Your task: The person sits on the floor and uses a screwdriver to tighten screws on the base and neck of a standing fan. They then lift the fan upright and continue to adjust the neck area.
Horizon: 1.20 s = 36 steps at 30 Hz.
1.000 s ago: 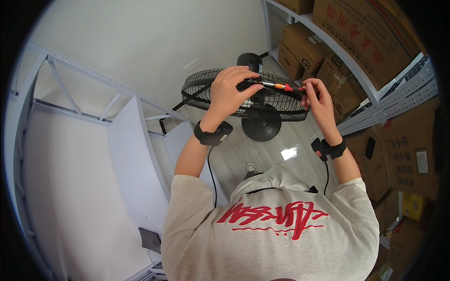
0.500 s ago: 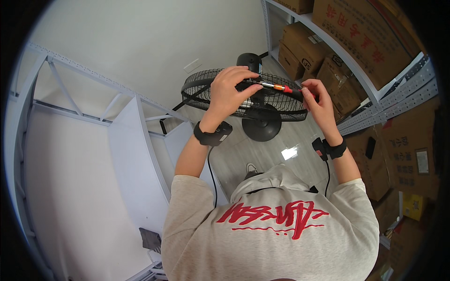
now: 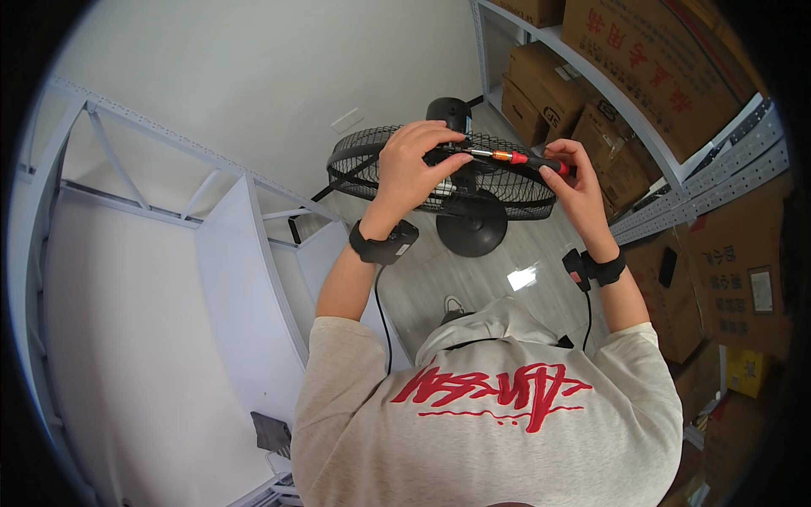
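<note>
My right hand is closed on the handle of a red and black screwdriver, thumb and fingers pinching its end. The metal shaft points left, its tip close to the fingertips of my left hand. These left fingers are curled with the thumb opposite, over the wire guard of a black fan; what lies between them is hidden. The fan stands on the floor on a round black base, its motor housing behind the guard.
White shelving stands at the left. On the right, a metal rack and cardboard boxes come near my right arm. A dark device is at the lower left. Cables hang from both black wrist straps.
My right fingers have shifted on the screwdriver handle, and more of its red and black end shows. My left hand and the fan look unmoved.
</note>
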Available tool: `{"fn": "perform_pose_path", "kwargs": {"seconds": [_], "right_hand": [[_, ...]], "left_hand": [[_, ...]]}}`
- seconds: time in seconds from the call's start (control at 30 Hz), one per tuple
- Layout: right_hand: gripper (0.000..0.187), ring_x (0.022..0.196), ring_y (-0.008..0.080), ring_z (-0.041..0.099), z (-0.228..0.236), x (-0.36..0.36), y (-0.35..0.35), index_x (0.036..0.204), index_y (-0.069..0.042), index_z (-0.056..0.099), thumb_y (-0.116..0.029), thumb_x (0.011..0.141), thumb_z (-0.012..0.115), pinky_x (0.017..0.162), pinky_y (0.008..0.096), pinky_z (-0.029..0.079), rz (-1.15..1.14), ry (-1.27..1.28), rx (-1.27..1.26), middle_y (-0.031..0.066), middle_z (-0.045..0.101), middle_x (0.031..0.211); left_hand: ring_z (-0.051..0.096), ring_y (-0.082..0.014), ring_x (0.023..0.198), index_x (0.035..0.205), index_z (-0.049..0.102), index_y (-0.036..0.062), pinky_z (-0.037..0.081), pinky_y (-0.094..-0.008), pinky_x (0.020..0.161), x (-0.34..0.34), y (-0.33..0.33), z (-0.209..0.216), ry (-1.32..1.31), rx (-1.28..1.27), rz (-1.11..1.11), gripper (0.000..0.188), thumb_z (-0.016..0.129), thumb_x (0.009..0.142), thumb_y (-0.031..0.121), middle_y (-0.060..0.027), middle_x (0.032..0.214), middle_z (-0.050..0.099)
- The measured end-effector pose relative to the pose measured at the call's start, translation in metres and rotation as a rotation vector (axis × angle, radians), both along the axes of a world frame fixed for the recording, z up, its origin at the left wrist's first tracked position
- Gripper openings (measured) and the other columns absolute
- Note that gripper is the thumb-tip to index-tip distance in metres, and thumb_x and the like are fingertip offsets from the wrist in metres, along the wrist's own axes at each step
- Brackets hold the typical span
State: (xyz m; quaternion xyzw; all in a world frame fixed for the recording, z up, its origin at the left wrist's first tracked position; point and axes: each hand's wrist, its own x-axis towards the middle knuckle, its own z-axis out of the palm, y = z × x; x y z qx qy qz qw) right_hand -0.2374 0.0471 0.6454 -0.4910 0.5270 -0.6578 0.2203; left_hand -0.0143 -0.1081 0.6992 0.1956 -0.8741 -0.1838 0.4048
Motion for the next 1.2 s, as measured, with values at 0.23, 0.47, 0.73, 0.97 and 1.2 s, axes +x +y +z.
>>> {"fn": "perform_pose_path", "kwargs": {"seconds": [0.23, 0.47, 0.73, 0.97, 1.2], "right_hand": [[0.023, 0.082, 0.0074, 0.059, 0.009, -0.004, 0.007, 0.116, -0.005, 0.057, -0.012, 0.097, 0.064, 0.072, 0.0208, 0.048, 0.037, -0.119, 0.315, 0.0018, 0.061, 0.101], [0.019, 0.082, 0.0067, 0.059, -0.003, -0.006, 0.001, 0.113, -0.004, 0.059, -0.014, 0.097, 0.064, 0.072, 0.0206, 0.048, 0.007, 0.053, 0.056, 0.0005, 0.061, 0.097], [0.016, 0.055, 0.0043, 0.053, 0.013, 0.000, 0.002, 0.110, -0.003, 0.059, -0.017, 0.101, 0.058, 0.049, 0.0199, 0.040, 0.011, -0.065, 0.284, 0.0014, 0.061, 0.081], [0.015, 0.069, 0.0052, 0.054, 0.007, -0.004, -0.005, 0.110, -0.004, 0.058, -0.012, 0.099, 0.062, 0.061, 0.0215, 0.045, -0.011, 0.027, -0.029, -0.0002, 0.057, 0.085], [0.015, 0.063, 0.0055, 0.055, 0.009, 0.000, 0.001, 0.110, -0.005, 0.058, -0.015, 0.101, 0.060, 0.053, 0.0203, 0.044, 0.035, -0.224, 0.181, -0.0001, 0.057, 0.085]], "left_hand": [[0.067, -0.0270, 0.107, 0.096, 0.076, 0.0063, 0.051, -0.0376, 0.092, 0.002, 0.002, 0.001, -0.016, -0.009, -0.003, 0.028, 0.085, 0.073, 0.019, -0.0120, 0.103, 0.073], [0.067, -0.0269, 0.107, 0.097, 0.076, 0.0073, 0.051, -0.0375, 0.092, 0.001, 0.000, -0.001, -0.007, -0.025, 0.006, 0.030, 0.085, 0.071, 0.020, -0.0116, 0.103, 0.073], [0.067, -0.0270, 0.106, 0.099, 0.075, 0.0074, 0.051, -0.0380, 0.093, 0.002, 0.003, -0.001, 0.024, 0.002, 0.017, 0.033, 0.086, 0.071, 0.021, -0.0111, 0.104, 0.073], [0.067, -0.0288, 0.105, 0.101, 0.074, 0.0078, 0.051, -0.0389, 0.093, 0.004, 0.003, 0.001, 0.036, -0.015, 0.036, 0.036, 0.086, 0.071, 0.024, -0.0112, 0.106, 0.073], [0.067, -0.0291, 0.104, 0.103, 0.074, 0.0086, 0.051, -0.0385, 0.092, 0.003, 0.002, -0.002, 0.044, -0.028, 0.023, 0.039, 0.085, 0.071, 0.027, -0.0112, 0.107, 0.072]]}}
